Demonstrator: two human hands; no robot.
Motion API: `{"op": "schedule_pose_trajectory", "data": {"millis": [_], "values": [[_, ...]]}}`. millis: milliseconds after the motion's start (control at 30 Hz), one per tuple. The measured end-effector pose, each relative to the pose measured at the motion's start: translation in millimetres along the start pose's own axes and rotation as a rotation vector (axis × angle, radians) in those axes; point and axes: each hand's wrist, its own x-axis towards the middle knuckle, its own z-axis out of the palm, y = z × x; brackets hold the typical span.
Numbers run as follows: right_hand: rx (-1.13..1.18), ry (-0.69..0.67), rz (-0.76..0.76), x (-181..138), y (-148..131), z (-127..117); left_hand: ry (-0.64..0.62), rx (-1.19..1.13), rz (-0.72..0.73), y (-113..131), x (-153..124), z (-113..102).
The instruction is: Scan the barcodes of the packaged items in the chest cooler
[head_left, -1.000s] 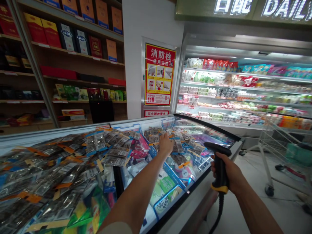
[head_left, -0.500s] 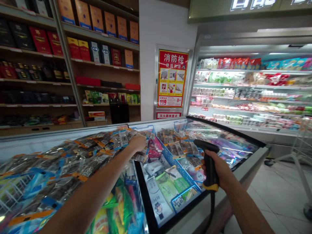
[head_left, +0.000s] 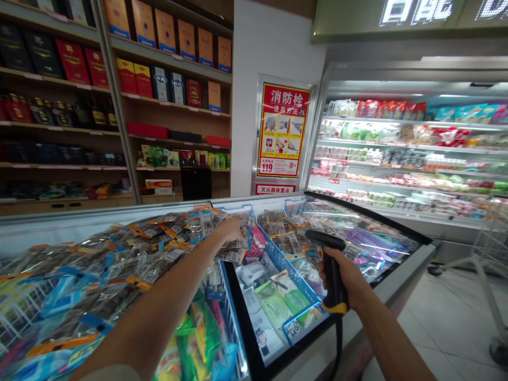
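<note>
My left hand (head_left: 232,230) is stretched out over the long glass-topped chest freezer (head_left: 408,264), fingers curled down onto the heap of clear, foil-backed snack packets with orange and blue edges (head_left: 130,254) piled on the freezer's left half. The hand lies on the far right edge of that heap, touching a packet; whether the fingers have closed around one or only press on it I cannot tell, as the hand's back faces me.

My right hand (head_left: 349,280) is clenched around the grip of a black handheld barcode scanner with a yellow band at its base (head_left: 331,270). The scanner stands upright over the freezer's near right edge, its head pointing left toward the packets, probably so that the window faces their labels. Its black cable (head_left: 337,349) drops from the base down the freezer's front.

Inside the freezer, to the right of the heap, blue wire baskets (head_left: 278,259) divide more bagged goods. Beyond the freezer's far side stand wooden shelves of boxed goods (head_left: 159,84), a red fire-hydrant notice (head_left: 282,129) and, to the right, a lit open chiller (head_left: 397,153). The rim of a wire trolley (head_left: 496,233) shows at the freezer's right.
</note>
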Motion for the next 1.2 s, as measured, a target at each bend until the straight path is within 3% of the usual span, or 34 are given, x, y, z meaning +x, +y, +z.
{"op": "schedule_pose_trajectory", "data": {"millis": [133,267,433,667,1200], "values": [[-0.006,-0.02,-0.019,-6,-3,3,0.187,-0.293,-0.109,11,17,-4],[0.014,-0.073,-0.01,-13,-5,6,0.424,-0.767,-0.284,34,38,13],[-0.007,-0.108,-0.011,-18,-2,6,0.527,-1.141,-0.323,69,58,40],[-0.079,-0.116,0.034,-18,4,6,0.592,-1.386,-0.404,98,66,48],[-0.045,-0.086,0.058,-15,-5,3,0.62,-1.478,-0.426,105,74,60]]}}
